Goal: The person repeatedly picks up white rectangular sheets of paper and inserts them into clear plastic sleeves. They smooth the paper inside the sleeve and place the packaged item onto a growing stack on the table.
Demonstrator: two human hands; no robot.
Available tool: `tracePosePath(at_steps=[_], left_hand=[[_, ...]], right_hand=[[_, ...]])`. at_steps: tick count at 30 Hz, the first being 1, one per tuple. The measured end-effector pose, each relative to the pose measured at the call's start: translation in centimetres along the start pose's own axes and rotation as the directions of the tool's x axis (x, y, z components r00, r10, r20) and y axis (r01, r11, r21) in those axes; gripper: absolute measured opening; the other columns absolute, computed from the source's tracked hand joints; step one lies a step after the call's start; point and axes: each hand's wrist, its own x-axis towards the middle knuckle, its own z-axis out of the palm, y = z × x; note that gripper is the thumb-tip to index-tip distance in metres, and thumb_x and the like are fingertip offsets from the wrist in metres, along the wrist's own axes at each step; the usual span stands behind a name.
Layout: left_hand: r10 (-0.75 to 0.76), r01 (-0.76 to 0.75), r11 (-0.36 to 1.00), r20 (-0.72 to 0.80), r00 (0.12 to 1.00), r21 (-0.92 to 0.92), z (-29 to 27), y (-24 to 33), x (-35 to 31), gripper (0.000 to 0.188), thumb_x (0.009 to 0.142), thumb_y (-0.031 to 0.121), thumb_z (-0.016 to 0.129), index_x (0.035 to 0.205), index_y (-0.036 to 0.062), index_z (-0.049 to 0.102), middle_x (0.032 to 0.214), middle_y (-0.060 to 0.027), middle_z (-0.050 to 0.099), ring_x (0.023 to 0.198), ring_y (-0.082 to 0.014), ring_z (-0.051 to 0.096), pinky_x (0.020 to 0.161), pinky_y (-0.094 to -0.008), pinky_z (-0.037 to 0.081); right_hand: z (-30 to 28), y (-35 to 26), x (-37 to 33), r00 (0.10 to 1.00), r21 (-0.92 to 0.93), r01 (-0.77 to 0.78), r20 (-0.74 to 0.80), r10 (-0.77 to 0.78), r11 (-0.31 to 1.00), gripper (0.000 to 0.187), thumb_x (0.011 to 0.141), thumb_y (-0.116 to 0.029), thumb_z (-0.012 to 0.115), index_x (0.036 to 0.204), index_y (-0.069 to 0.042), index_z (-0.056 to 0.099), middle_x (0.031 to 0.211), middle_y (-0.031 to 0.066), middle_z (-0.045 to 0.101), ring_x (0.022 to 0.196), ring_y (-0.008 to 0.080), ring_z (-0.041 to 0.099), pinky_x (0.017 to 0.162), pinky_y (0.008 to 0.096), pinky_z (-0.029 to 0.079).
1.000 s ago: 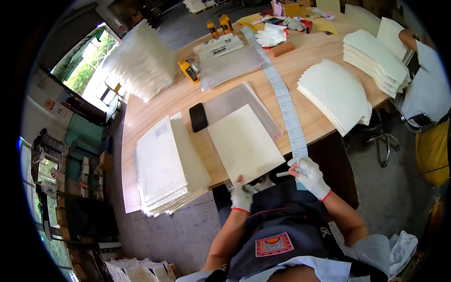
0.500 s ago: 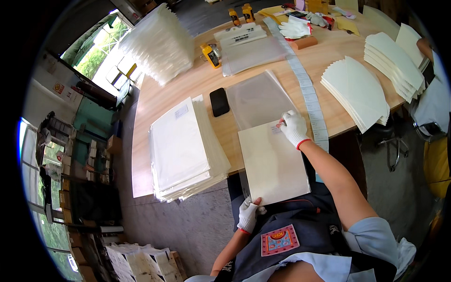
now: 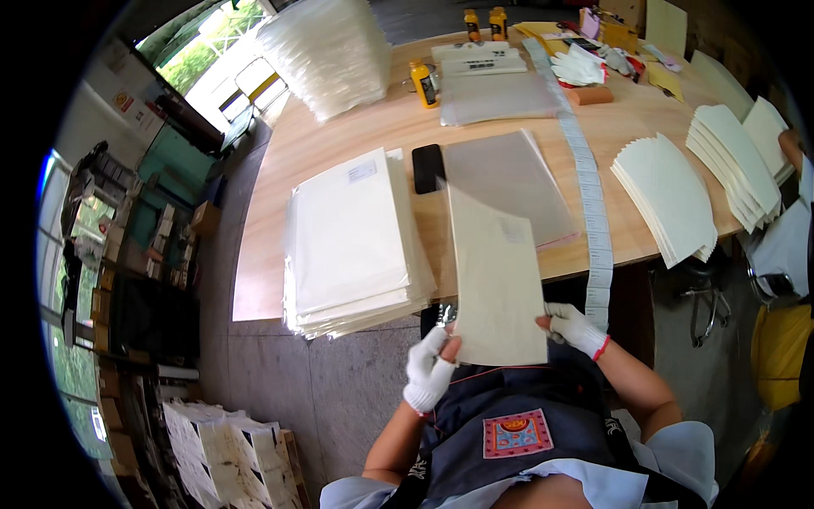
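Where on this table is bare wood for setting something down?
Bare wood lies left, between the plastic pile and the bagged stack, and right of the label strip, between the brown block and the nearer fanned sheets. Crowded: around the white gloves, and beyond the held sheet, where clear sleeves lie.

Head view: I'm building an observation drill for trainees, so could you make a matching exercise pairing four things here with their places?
Things
1. Smartphone
2. Cream sheet
3. Label strip
4. Terracotta-coloured block

Places
A. Running along the table and over its near edge
B. Just on the near side of loose white gloves
C. Between the stack of sleeved sheets and the clear plastic sleeves
D. Between the left hand and the right hand

Pairs: 1-C, 2-D, 3-A, 4-B
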Motion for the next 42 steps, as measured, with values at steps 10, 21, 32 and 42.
tracePosePath(at_steps=[10, 21, 32, 42], left_hand=[[0.283, -0.235, 0.959, -0.600, 0.749, 0.159, -16.7, -1.6, 4.7, 0.034, 0.088, 0.005, 0.036, 0.116, -0.0049, 0.053, 0.122, -0.0193, 0.051, 0.109, -0.0253, 0.052, 0.092, -0.0319, 0.041], [0.320, -0.080, 0.938, -0.754, 0.573, 0.337, -16.7, -9.4, 4.1, 0.042, 0.094, 0.013, 0.023, 0.132, 0.0004, 0.038, 0.137, -0.0217, 0.033, 0.129, -0.0289, 0.032, 0.108, -0.0346, 0.026], [-0.265, 0.134, 0.961, -0.680, 0.683, -0.240, -3.8, -20.3, -2.6, 0.033, 0.092, 0.008, 0.034, 0.121, 0.0017, 0.047, 0.122, -0.0161, 0.050, 0.114, -0.0239, 0.046, 0.099, -0.0337, 0.035], [-0.142, 0.120, 0.990, -0.488, 0.861, -0.077, -0.5, -17.7, -2.8, 0.029, 0.088, 0.012, 0.044, 0.111, -0.0020, 0.053, 0.109, -0.0111, 0.057, 0.100, -0.0194, 0.052, 0.090, -0.0292, 0.037]], right_hand=[[12.5, -15.1, 11.6, 0.729, -0.178, 0.680, 0.057, -0.682, 0.711, 0.029, 0.084, -0.034, 0.057, 0.076, -0.007, 0.063, 0.059, 0.0073, 0.055, 0.054, 0.0195, 0.051, 0.051, 0.0327, 0.040], [1.8, -9.0, 5.6, 0.728, 0.148, 0.680, -0.251, -0.638, 0.718, 0.017, 0.087, -0.016, 0.053, 0.099, -0.005, 0.056, 0.082, 0.0003, 0.060, 0.068, 0.0082, 0.056, 0.057, 0.0222, 0.044], [-25.2, -5.6, -4.4, 0.292, -0.805, -0.388, -0.569, -0.769, 0.449, 0.016, 0.078, -0.021, 0.056, 0.089, -0.009, 0.058, 0.093, 0.0078, 0.061, 0.090, 0.0269, 0.056, 0.078, 0.0370, 0.044], [-30.1, -5.5, -1.0, 0.637, -0.884, -0.467, -0.332, -0.696, -0.005, 0.021, 0.080, -0.027, 0.054, 0.094, -0.011, 0.056, 0.097, 0.0073, 0.058, 0.094, 0.0241, 0.055, 0.084, 0.0347, 0.042]])
